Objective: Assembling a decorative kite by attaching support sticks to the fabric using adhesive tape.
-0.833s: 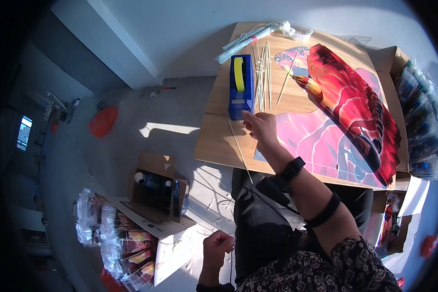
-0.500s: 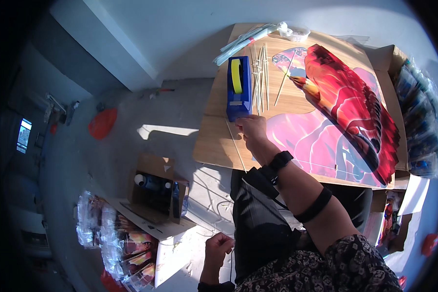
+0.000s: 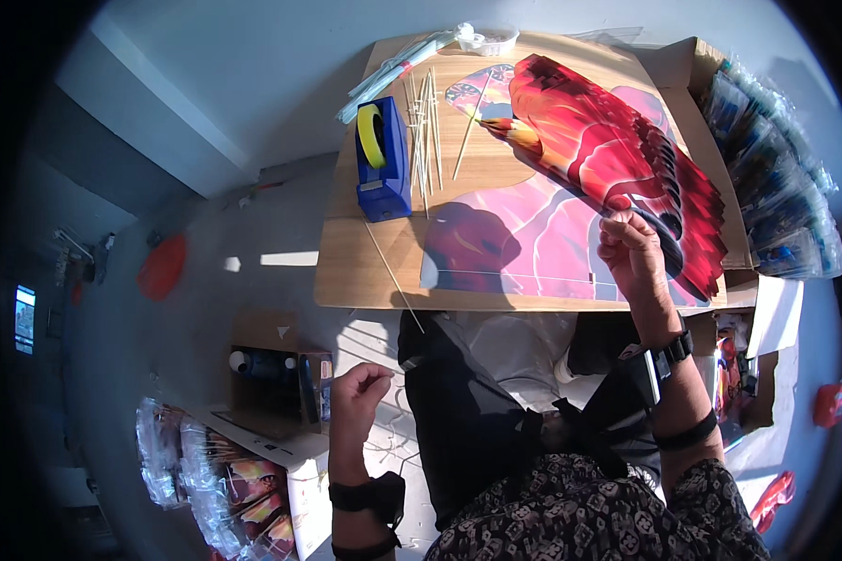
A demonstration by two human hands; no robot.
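Note:
My right hand (image 3: 632, 245) is closed, fingertips pressed together, above the right part of a pink printed sheet (image 3: 543, 224). Whatever it may hold is too small to make out. Beside it a pile of red, feather-patterned printed sheets (image 3: 580, 122) lies slantwise across the table. My left hand (image 3: 359, 393) hovers below the table's front edge at the left, thumb and fingers pinched; I cannot see what is between them. A blue tape dispenser (image 3: 384, 178) with a yellow roll (image 3: 371, 136) stands at the table's left. One thin stick (image 3: 391, 271) juts over the front edge.
Several thin sticks (image 3: 426, 122) lie right of the dispenser on the wooden table (image 3: 346, 271). Behind are a pale bundle (image 3: 402, 70) and a clear tub (image 3: 489, 40). Cartons with bagged goods (image 3: 776, 178) flank the right; an open carton (image 3: 271, 337) and plastic-wrapped packs (image 3: 206, 477) sit lower left.
My right hand has left the front of the tape dispenser and moved right, over the pink sheet. My left hand has risen and shifted left. The whole view has shifted too.

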